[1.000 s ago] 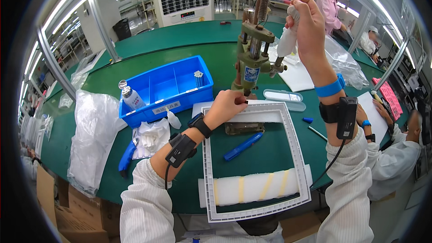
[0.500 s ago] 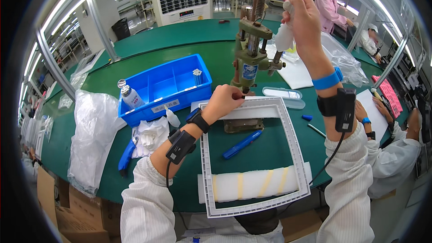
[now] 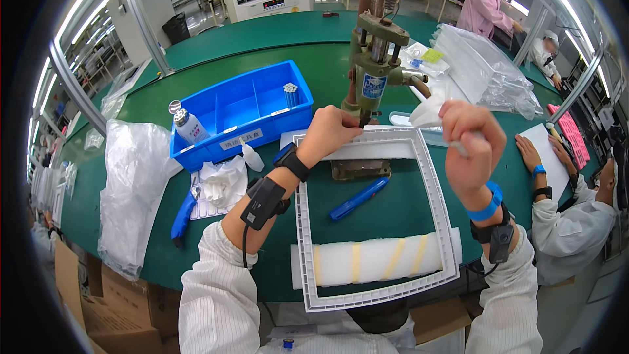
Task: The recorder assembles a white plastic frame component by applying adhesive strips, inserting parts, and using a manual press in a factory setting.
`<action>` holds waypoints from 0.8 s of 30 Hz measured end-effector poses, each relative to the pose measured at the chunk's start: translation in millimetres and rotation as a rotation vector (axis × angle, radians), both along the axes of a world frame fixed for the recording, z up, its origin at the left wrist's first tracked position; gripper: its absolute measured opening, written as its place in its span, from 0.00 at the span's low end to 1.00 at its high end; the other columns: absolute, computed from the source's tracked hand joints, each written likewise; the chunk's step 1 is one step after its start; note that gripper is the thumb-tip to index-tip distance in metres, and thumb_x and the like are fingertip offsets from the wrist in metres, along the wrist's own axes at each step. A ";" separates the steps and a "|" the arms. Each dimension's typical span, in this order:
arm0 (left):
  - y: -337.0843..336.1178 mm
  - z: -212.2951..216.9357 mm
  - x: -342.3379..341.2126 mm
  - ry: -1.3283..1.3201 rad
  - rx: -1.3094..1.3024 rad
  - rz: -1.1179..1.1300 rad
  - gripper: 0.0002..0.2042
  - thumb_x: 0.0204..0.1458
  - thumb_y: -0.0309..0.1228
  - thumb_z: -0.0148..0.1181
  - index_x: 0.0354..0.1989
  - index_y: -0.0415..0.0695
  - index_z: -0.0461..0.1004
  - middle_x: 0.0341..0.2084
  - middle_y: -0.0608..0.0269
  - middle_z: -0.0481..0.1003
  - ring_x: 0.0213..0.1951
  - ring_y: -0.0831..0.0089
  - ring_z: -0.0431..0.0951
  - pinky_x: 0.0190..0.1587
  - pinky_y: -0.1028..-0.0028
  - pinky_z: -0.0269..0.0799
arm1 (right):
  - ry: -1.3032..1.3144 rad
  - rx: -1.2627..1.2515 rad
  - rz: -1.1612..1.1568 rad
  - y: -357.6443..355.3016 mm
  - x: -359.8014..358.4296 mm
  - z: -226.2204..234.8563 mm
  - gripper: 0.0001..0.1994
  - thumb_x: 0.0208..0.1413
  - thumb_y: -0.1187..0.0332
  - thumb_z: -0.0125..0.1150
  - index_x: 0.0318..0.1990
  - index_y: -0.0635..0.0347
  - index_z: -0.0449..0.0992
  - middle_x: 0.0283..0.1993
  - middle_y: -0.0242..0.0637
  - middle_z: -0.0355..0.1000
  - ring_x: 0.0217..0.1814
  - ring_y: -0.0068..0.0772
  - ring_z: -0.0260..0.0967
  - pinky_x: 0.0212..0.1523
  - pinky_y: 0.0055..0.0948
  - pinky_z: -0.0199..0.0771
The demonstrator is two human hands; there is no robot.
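A white rectangular plastic frame [image 3: 432, 213] lies with its far bar under a green hand press [image 3: 375, 65] and its near bar over a white foam pad [image 3: 373, 260] with yellow strips. My left hand [image 3: 329, 132] rests at the frame's far bar, fingertips pinched together beside the press's dark tip. Whatever is between them is hidden. My right hand [image 3: 474, 141], slightly blurred, is closed around the press's lever handle [image 3: 427, 113], which is wrapped in white and swung down to the right of the press. Inside the frame lies a blue pen-shaped tool [image 3: 359, 198].
Left of the press stands a blue divided bin [image 3: 229, 115] with a white bottle [image 3: 190, 127] in it. Blue-handled cutters [image 3: 185, 215], crumpled white tissue [image 3: 223, 183] and plastic wrap [image 3: 134, 183] lie nearby. At the right, another person's hands [image 3: 529, 157] rest on a white sheet.
My right hand has pulled the lever handle down and toward me from its raised position. My left hand stays at the frame's far bar. The whole view has shifted slightly.
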State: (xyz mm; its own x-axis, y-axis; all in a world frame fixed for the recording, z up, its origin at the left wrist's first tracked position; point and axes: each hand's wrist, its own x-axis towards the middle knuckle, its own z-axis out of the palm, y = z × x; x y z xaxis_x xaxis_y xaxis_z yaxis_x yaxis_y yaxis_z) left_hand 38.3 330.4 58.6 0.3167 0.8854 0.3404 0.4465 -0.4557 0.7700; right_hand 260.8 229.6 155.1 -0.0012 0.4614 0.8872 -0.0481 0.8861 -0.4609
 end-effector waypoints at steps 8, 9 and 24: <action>-3.4 5.5 0.2 0.045 -0.068 -0.002 0.14 0.45 0.30 0.72 0.36 0.30 0.82 0.29 0.47 0.82 0.30 0.66 0.83 0.38 0.72 0.78 | -0.367 -0.012 -0.048 -18.0 11.0 -24.6 0.04 0.31 0.75 0.47 0.17 0.61 0.70 0.18 0.32 0.69 0.22 0.28 0.62 0.47 0.37 0.69; -2.9 4.6 0.6 0.044 -0.068 -0.005 0.14 0.45 0.30 0.72 0.36 0.30 0.82 0.29 0.47 0.82 0.30 0.66 0.83 0.38 0.72 0.78 | -0.368 -0.012 -0.047 -18.0 10.7 -24.7 0.04 0.31 0.75 0.47 0.16 0.61 0.70 0.18 0.32 0.69 0.22 0.28 0.62 0.47 0.37 0.69; 3.0 -0.9 -0.8 0.018 -0.048 -0.009 0.14 0.41 0.29 0.71 0.35 0.34 0.83 0.28 0.45 0.81 0.30 0.59 0.84 0.37 0.69 0.78 | -0.856 0.156 -0.218 -10.4 8.5 -63.3 0.04 0.31 0.76 0.53 0.14 0.55 0.67 0.15 0.29 0.60 0.24 0.34 0.61 0.51 0.39 0.71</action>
